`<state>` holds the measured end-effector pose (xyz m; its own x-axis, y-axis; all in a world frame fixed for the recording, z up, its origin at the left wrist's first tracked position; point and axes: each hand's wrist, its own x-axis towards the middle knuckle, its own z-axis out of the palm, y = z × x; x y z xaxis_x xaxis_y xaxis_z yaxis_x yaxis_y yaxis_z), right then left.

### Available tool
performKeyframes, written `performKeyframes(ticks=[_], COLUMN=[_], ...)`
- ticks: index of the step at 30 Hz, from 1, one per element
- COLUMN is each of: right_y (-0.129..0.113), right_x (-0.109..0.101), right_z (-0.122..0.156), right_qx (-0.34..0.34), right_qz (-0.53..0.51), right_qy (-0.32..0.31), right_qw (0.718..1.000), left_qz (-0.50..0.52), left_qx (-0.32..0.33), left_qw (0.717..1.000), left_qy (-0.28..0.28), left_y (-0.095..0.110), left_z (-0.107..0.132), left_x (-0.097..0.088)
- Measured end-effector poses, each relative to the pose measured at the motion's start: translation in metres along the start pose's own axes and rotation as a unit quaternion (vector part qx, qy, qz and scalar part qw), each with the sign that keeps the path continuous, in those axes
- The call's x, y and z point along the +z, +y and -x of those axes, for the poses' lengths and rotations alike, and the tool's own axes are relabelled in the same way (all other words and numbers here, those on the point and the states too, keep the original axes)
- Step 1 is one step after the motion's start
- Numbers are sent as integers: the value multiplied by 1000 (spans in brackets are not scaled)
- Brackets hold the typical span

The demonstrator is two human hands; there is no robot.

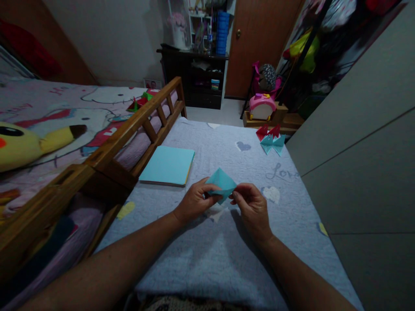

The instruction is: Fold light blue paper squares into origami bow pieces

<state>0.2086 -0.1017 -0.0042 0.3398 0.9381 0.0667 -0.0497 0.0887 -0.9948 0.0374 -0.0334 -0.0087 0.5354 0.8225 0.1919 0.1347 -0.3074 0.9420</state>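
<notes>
A light-blue folded origami paper is held up between my two hands, a little above the bedsheet. My left hand pinches its left side, thumb in front. My right hand has its thumb and index finger closed on the paper's right corner. Left of the hands lies a stack of square origami paper with a light-blue sheet on top. Toward the far right corner of the bed sit a blue folded paper piece and a red folded paper piece behind it.
A wooden bed rail runs along the left, with a second bed and a yellow plush toy beyond it. A grey cabinet borders the right. A dark shelf unit and a pink toy case are at the back.
</notes>
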Motion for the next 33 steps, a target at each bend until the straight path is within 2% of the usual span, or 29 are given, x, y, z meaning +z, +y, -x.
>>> performKeyframes(ticks=[6, 13, 17, 21, 27, 33], right_y=[2, 6, 5, 1, -8, -11], right_x=[-1, -3, -5, -10, -16, -20], right_z=[2, 4, 4, 2, -3, -9], right_qx=[-9, -62, -81, -67, 11, -20], right_qz=[16, 103, 98, 77, 91, 145], right_qy=[-13, -17, -10, -85, -190, -248], right_qw=[1000, 993, 992, 991, 977, 958], left_qz=[23, 1, 4, 3, -30, -26], left_qx=[-13, -3, 8, 19, 27, 47], left_qw=[1000, 1000, 1000, 1000, 997, 992], left_qy=[10, -9, -2, -23, -69, -115], left_y=[-4, -2, -3, -6, -4, -3], left_z=[0, -1, -2, -2, -2, -2], left_x=[1, -1, -3, -4, -7, -12])
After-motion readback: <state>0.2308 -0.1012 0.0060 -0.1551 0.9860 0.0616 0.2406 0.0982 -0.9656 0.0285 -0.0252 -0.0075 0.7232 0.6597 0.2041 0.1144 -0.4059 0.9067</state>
